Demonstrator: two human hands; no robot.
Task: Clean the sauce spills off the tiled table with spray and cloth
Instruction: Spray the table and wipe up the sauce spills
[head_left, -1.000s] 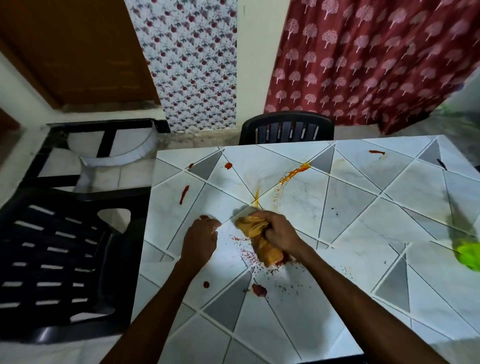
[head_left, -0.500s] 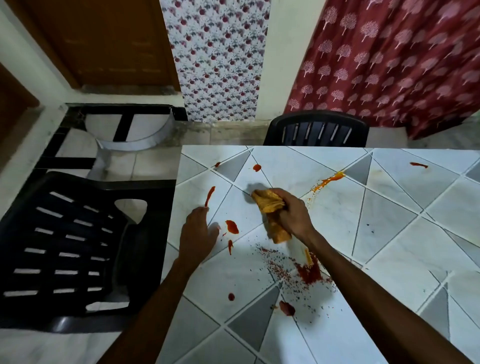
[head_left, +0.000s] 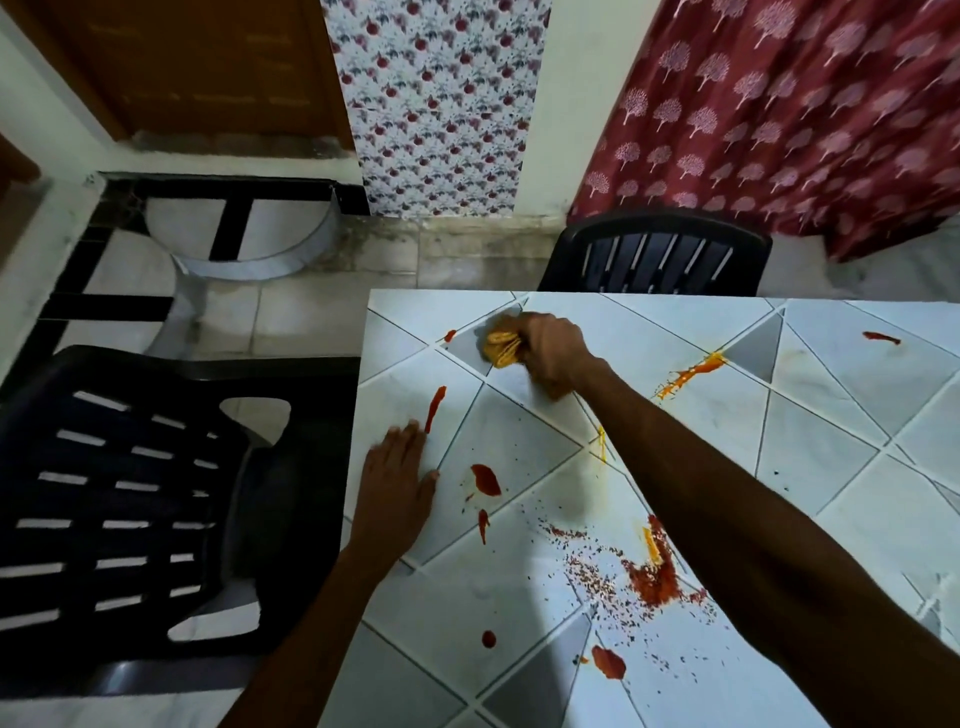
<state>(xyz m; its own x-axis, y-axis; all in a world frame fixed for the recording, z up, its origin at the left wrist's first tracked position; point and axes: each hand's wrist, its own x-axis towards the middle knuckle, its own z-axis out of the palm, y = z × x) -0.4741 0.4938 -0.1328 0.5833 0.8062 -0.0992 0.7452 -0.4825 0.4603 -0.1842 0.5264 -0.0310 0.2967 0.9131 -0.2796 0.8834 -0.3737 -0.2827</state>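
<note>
The right hand (head_left: 553, 358) is clenched round a bunched yellow cloth (head_left: 503, 347), reaching to the far left corner of the counter (head_left: 831, 467). The cloth sticks out of the fist toward the left and looks pressed onto a grey triangle tile, though blur there makes the contact hard to confirm. Just left of the cloth sits a small red spot (head_left: 450, 335).

The left hand (head_left: 397, 488) lies flat near the counter's left edge, palm down, fingers straight and together, holding nothing. Its fingertips come just beside the lower end of a red streak (head_left: 435, 408). Just right of that hand are 2 red blobs (head_left: 485, 479).

Nearer the person, beside the right forearm, a red smear (head_left: 652, 577) spreads among scattered flakes, with 2 red drops (head_left: 609, 662) below it. An orange splash (head_left: 693, 371) lies right of the right wrist, and a red mark (head_left: 881, 338) sits well apart at the far right.

A black chair (head_left: 130, 509) stands at the counter's left side, a second chair (head_left: 657, 254) at its far side.
</note>
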